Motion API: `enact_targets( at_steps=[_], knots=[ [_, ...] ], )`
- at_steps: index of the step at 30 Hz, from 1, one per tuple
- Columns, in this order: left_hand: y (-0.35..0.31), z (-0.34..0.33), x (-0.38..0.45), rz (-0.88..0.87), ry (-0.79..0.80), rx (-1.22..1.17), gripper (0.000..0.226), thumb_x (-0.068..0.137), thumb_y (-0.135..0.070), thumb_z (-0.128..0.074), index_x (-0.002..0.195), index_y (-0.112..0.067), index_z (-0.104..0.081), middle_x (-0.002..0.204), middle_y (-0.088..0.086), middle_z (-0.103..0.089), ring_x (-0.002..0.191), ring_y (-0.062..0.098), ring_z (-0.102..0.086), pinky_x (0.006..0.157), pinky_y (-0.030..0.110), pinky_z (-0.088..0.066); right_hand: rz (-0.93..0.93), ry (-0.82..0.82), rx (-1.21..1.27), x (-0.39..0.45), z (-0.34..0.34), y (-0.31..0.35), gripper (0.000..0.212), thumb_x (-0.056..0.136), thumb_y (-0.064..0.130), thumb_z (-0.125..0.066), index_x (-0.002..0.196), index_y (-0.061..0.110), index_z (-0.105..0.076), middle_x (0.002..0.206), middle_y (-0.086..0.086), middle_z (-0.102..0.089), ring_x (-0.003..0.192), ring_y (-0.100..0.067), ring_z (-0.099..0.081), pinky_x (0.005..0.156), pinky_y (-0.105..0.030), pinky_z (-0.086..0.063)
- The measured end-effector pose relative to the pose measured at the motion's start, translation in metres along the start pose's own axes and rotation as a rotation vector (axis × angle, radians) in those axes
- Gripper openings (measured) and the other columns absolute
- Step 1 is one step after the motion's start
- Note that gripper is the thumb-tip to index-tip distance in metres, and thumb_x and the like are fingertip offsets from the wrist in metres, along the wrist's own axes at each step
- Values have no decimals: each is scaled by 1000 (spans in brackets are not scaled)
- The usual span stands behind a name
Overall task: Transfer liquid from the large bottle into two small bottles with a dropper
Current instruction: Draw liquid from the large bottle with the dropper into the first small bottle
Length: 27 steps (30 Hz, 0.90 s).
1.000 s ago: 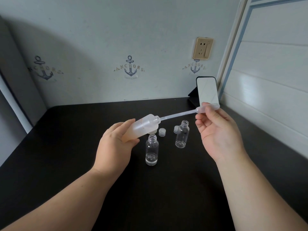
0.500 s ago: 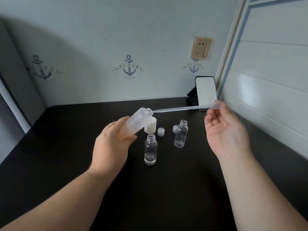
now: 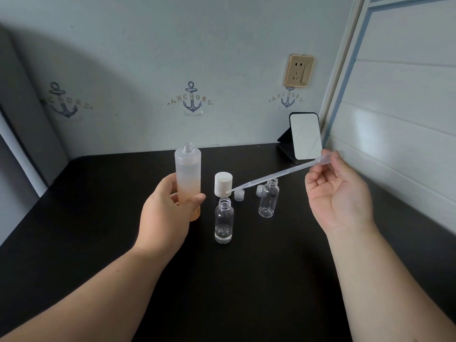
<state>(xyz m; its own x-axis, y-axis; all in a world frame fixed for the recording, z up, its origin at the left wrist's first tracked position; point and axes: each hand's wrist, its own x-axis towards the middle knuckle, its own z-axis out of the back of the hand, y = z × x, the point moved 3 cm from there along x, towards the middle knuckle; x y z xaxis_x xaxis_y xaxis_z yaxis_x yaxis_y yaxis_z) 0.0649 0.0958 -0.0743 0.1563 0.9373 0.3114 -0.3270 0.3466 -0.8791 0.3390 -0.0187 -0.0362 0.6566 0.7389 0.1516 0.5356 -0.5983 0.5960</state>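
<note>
On the black worktop [image 3: 246, 292] there were three bottles, three caps and one dropper. The one large frosted plastic bottle, tinted orange toward its base [image 3: 188, 178], stood upright with its open neck pointing straight up, near the middle of the worktop; whether its base touched the surface could not be told. The left hand [image 3: 164, 213] gripped it low down, fingers and thumb curled round the body. Two small clear plastic bottles were upright and uncapped: the nearer small bottle [image 3: 223, 220], just right of the large one, held a shallow layer of clear liquid, while the farther small bottle [image 3: 269, 198], toward the right edge, looked empty. One white cylindrical cap [image 3: 223, 183] stood behind the nearer small bottle, and two small clear caps [image 3: 239, 195] lay between it and the farther small bottle. The one translucent plastic dropper [image 3: 276, 175] lay slanted in the air, its long axis running from the upper right down to the lower left, its tip pointing left and slightly down, just above the nearer small bottle's mouth. The right hand [image 3: 338, 196] pinched the dropper's bulb between thumb and fingertips, the other fingers loosely curled. One dark-framed rectangular mirror [image 3: 306, 135] stood at the far right corner.
</note>
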Motion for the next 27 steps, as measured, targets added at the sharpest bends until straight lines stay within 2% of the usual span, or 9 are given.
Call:
enact_targets(
  at_steps=[2,5,9,12,14,17,19,22,27],
  knots=[
    [1,-1,1,15,8,-2,53,85,-41,-75,130,-43,-47,95,-36,-54,85,-16,-51,69,10,-37,-5,3,-3,0,0,-1,23,95,15,-66,79,10,-82,74,1,-66,65,-10,-62,62,-21,-51],
    [2,-5,1,26,36,-15,57,85,-41,-75,134,-39,-45,97,-36,-51,87,-14,-49,74,14,-42,-10,3,-21,1,2,-1,23,95,16,-65,79,10,-82,74,0,-66,63,-10,-61,62,-21,-51],
    [0,-4,-4,8,69,-62,55,85,-45,-74,129,-45,-42,100,-36,-53,88,-17,-55,64,8,-40,-18,1,-57,1,2,-3,24,95,15,-64,78,11,-82,73,-1,-67,62,-12,-60,61,-21,-51],
    [-3,1,-10,19,42,-175,48,88,-30,-69,127,-45,-45,109,-30,-58,94,-21,-55,71,11,-45,-13,12,-68,1,2,-3,23,94,14,-64,79,11,-82,73,-2,-67,62,-12,-61,62,-21,-52],
    [-8,10,-13,-29,-63,-147,50,85,-15,-65,122,-43,-48,107,-25,-58,94,-11,-57,75,19,-47,-3,17,-72,1,2,-3,23,94,15,-64,80,11,-81,73,-2,-68,62,-12,-61,62,-21,-52],
    [-19,21,-24,-215,-130,-59,47,80,-8,-63,104,-47,-51,98,-23,-57,83,4,-55,67,24,-45,6,37,-82,2,2,-3,21,94,16,-64,83,13,-81,74,-1,-67,63,-11,-61,63,-21,-52],
    [-24,20,-32,-292,-44,-69,37,78,-13,-59,101,-42,-55,96,-18,-60,76,13,-57,61,27,-48,14,50,-92,3,2,-3,20,94,16,-64,84,13,-81,74,-1,-67,64,-11,-61,63,-21,-52],
    [-29,10,-37,-338,142,-16,29,80,-26,-60,107,-37,-59,97,-17,-64,72,18,-59,66,30,-52,25,55,-90,2,2,-2,16,93,15,-67,86,13,-81,75,-1,-68,65,-11,-62,64,-21,-53],
    [-25,-4,-35,-324,343,172,44,81,-52,-69,121,-38,-58,100,-24,-63,76,10,-59,64,14,-45,45,63,-98,0,0,-1,7,86,15,-73,86,13,-79,74,-1,-67,65,-11,-61,64,-21,-52]
  ],
)
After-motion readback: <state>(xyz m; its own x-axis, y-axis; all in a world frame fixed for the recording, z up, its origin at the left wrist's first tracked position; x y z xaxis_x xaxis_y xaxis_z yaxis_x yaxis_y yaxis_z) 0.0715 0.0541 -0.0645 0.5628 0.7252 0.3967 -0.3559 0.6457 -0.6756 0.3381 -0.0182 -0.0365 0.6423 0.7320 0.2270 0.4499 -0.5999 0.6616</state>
